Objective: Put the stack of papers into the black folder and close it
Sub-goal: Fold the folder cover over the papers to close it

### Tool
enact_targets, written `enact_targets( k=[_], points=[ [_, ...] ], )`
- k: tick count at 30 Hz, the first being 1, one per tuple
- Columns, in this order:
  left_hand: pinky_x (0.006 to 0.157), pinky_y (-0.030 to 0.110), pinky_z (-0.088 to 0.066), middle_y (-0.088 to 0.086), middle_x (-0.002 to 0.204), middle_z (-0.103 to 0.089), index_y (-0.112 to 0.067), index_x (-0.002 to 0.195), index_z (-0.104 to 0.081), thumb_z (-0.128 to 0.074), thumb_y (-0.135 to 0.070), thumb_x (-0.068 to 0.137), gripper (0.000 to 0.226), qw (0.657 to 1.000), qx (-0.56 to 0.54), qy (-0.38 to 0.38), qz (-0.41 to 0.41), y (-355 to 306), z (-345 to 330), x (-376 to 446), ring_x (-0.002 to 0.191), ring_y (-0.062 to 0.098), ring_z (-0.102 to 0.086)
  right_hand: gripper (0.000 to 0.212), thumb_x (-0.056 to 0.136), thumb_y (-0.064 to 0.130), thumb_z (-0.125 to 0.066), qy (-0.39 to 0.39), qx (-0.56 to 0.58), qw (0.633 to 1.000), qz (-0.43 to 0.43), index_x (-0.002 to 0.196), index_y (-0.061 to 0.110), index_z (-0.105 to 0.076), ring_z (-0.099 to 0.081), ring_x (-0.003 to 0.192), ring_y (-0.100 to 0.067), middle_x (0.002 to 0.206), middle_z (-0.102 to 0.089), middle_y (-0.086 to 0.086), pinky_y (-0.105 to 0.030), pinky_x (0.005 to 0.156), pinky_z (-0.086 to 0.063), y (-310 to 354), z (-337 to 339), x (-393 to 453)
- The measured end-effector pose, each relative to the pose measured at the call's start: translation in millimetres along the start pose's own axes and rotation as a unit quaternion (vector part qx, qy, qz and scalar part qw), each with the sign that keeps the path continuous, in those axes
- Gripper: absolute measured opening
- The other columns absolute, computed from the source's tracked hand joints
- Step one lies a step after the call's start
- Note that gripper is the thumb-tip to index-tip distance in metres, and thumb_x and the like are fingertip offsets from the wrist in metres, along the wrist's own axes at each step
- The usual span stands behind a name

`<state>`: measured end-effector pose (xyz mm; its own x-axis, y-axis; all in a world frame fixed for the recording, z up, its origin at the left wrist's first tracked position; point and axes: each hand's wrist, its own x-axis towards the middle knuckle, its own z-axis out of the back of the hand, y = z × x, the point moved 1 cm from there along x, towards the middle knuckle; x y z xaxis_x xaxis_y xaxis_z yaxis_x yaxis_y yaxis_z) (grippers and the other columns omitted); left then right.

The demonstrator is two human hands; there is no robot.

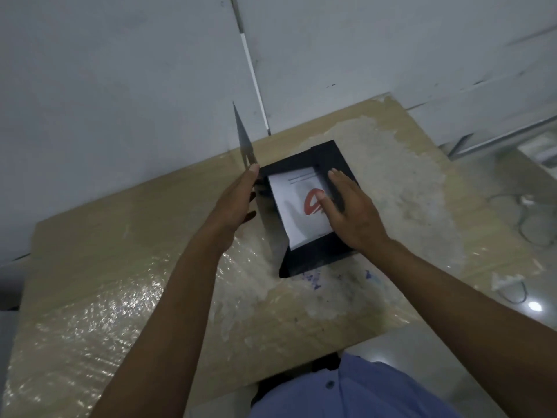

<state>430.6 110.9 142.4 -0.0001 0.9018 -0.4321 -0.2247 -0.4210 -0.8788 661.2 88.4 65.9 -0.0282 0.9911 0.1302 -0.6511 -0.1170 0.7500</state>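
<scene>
The black folder point(316, 257) lies open on the wooden table point(150, 282), its right half flat. Inside it sits the stack of white papers point(298, 206), the top sheet bearing a red mark. My right hand point(352, 212) rests flat on the papers and the folder's right edge, fingers spread. The folder's left cover point(245, 140) stands nearly upright, seen edge-on. My left hand point(238, 200) holds that cover from the left side, fingers along it.
A white wall point(120, 86) runs close behind the table. The table top is covered in crinkled clear plastic. To the right, beyond the table edge, cables point(533, 224) lie on the floor. Blue ink stains point(313, 282) mark the table in front of the folder.
</scene>
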Motion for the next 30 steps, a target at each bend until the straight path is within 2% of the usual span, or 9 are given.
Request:
enact_targets(
  k=[3, 7, 10, 13, 18, 21, 24, 27, 30],
  points=[
    [0.121, 0.049, -0.034, -0.006, 0.159, -0.046, -0.038, 0.152, -0.044, -0.038, -0.06, 0.102, 0.055, 0.997, 0.054, 0.002, -0.058, 8.4, -35.5, 17.0, 0.146, 0.017, -0.041, 0.054, 0.104, 0.038, -0.052, -0.078, 0.067, 0.994, 0.047, 0.147, 0.004, -0.054, -0.055, 0.14, -0.025, 0.151, -0.058, -0.013, -0.04, 0.116, -0.047, 18.6, 24.3, 10.6],
    [0.128, 0.045, -0.018, -0.004, 0.169, -0.028, -0.036, 0.159, -0.031, -0.039, -0.048, 0.107, 0.054, 0.974, 0.188, -0.008, -0.126, 37.3, -66.7, 39.5, 0.157, 0.018, -0.021, 0.046, 0.105, 0.03, -0.052, -0.138, 0.088, 0.983, 0.087, 0.138, 0.0, -0.062, -0.063, 0.131, -0.022, 0.14, -0.067, -0.014, -0.03, 0.11, -0.051, 15.4, 51.8, 11.7],
    [0.127, 0.045, -0.015, 0.004, 0.173, -0.014, -0.031, 0.162, -0.027, -0.041, -0.045, 0.107, 0.058, 0.953, 0.265, -0.024, -0.141, 67.7, -85.9, 52.0, 0.16, 0.023, -0.007, 0.05, 0.102, 0.034, -0.059, -0.079, 0.063, 0.991, 0.083, 0.142, 0.003, -0.06, -0.057, 0.138, -0.019, 0.146, -0.063, -0.01, -0.028, 0.115, -0.046, -4.3, 53.5, 2.8],
    [0.127, 0.055, -0.012, 0.011, 0.173, -0.008, -0.024, 0.162, -0.025, -0.041, -0.046, 0.107, 0.062, 0.931, 0.333, -0.041, -0.144, 103.3, -96.5, 62.9, 0.16, 0.031, 0.0, 0.061, 0.101, 0.041, -0.061, 0.024, -0.008, 0.999, 0.021, 0.152, 0.008, -0.05, -0.036, 0.154, -0.016, 0.162, -0.045, -0.005, -0.027, 0.125, -0.029, -37.7, 30.8, -11.7],
    [0.126, 0.057, -0.012, 0.019, 0.171, -0.012, -0.013, 0.162, -0.027, -0.032, -0.051, 0.104, 0.069, 0.881, 0.433, -0.062, -0.178, 148.9, -107.7, 68.0, 0.159, 0.037, -0.006, 0.075, 0.104, 0.052, -0.047, 0.106, -0.154, 0.982, -0.037, 0.161, 0.006, -0.031, -0.012, 0.162, -0.027, 0.173, -0.02, -0.012, -0.048, 0.131, -0.018, -96.0, -13.6, -33.3],
    [0.126, 0.056, -0.015, 0.023, 0.168, -0.02, -0.009, 0.158, -0.035, -0.037, -0.047, 0.105, 0.066, 0.847, 0.485, -0.092, -0.199, 161.1, -111.8, 68.5, 0.158, 0.04, -0.014, 0.079, 0.102, 0.057, -0.039, 0.091, -0.208, 0.974, -0.017, 0.16, 0.003, -0.033, -0.02, 0.159, -0.036, 0.171, -0.025, -0.018, -0.055, 0.127, -0.028, -113.0, -24.7, -40.1],
    [0.126, 0.054, -0.016, 0.023, 0.167, -0.024, -0.01, 0.158, -0.035, -0.038, -0.046, 0.106, 0.063, 0.818, 0.524, -0.115, -0.208, 167.2, -116.0, 68.9, 0.157, 0.038, -0.018, 0.077, 0.103, 0.055, -0.039, 0.074, -0.248, 0.966, 0.008, 0.16, 0.003, -0.033, -0.023, 0.159, -0.035, 0.171, -0.026, -0.018, -0.051, 0.126, -0.026, -121.5, -29.1, -43.5],
    [0.127, 0.053, -0.016, 0.022, 0.168, -0.024, -0.012, 0.159, -0.033, -0.035, -0.047, 0.106, 0.064, 0.811, 0.54, -0.108, -0.199, 168.1, -117.7, 68.8, 0.158, 0.037, -0.018, 0.076, 0.105, 0.054, -0.035, 0.084, -0.282, 0.956, 0.009, 0.162, 0.005, -0.028, -0.019, 0.16, -0.031, 0.172, -0.022, -0.016, -0.047, 0.128, -0.02, -123.6, -31.3, -45.8],
    [0.126, 0.054, -0.019, 0.022, 0.167, -0.025, -0.013, 0.159, -0.036, -0.035, -0.048, 0.105, 0.064, 0.828, 0.516, -0.102, -0.193, 162.6, -113.6, 71.3, 0.157, 0.037, -0.02, 0.076, 0.104, 0.056, -0.029, 0.1, -0.29, 0.952, -0.014, 0.163, 0.007, -0.026, -0.017, 0.161, -0.03, 0.173, -0.02, -0.015, -0.052, 0.128, -0.021, -118.6, -31.2, -44.4]
  ],
)
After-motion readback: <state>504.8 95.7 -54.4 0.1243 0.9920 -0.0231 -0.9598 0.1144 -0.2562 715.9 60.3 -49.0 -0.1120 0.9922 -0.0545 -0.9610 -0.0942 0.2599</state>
